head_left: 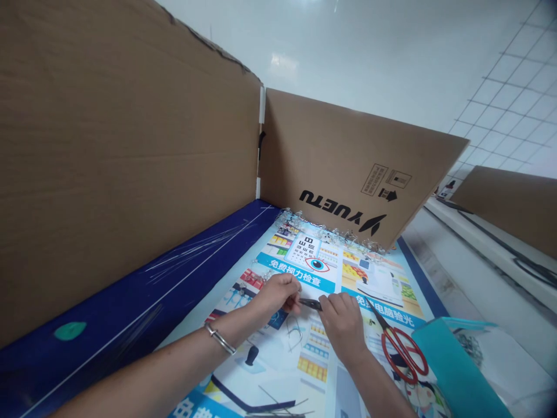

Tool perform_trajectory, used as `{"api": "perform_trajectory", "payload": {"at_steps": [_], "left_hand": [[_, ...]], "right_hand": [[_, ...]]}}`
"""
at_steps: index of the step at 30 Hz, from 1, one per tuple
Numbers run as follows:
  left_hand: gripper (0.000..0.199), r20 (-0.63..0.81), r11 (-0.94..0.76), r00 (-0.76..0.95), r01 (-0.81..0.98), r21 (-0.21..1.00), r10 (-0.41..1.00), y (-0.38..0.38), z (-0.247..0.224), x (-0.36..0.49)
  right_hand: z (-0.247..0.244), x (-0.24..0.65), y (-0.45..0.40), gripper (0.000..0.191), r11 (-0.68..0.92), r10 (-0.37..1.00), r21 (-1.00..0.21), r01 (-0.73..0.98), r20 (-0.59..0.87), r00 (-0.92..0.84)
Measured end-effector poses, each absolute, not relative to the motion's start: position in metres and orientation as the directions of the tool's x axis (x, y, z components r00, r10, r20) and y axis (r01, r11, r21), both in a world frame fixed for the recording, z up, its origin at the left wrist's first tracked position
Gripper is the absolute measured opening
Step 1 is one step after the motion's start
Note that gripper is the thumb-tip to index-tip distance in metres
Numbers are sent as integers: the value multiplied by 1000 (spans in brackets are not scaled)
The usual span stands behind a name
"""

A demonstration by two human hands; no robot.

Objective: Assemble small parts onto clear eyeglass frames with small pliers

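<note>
Dark-jawed pliers reach from my right hand toward the fingertips of my left hand. The fingers of my right hand are wrapped round the pliers' handles. My left hand, with a silver bracelet on its wrist, pinches at the tip of the jaws; what lies between the fingers is too small to make out. Just below the hands, a thin bent wire piece shows over the printed poster. Red-handled scissors lie open to the right of my right hand.
Cardboard panels stand at the left and back. Many small clear and wire pieces line the back panel's foot. Thin wires lie at the near edge, loose strands on the blue surface at left. A teal box is at right.
</note>
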State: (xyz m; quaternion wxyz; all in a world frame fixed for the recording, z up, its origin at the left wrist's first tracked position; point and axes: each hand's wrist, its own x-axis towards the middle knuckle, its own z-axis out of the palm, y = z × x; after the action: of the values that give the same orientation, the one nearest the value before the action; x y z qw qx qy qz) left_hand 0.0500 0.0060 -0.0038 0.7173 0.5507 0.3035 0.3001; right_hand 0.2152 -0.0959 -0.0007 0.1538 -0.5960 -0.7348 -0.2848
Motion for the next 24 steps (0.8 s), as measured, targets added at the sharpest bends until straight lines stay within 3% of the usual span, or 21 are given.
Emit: {"api": "perform_trajectory", "payload": {"at_steps": [17,24], "left_hand": [[15,-45,140,646,-96,986,762,6,4,48],[15,44,21,667,-90,996,744,7,6,47]], "right_hand": [[-2,215,-97,17,125,810,198,972,545,-216],[-7,217,-97,14,137,859,99,986,483,-168]]}}
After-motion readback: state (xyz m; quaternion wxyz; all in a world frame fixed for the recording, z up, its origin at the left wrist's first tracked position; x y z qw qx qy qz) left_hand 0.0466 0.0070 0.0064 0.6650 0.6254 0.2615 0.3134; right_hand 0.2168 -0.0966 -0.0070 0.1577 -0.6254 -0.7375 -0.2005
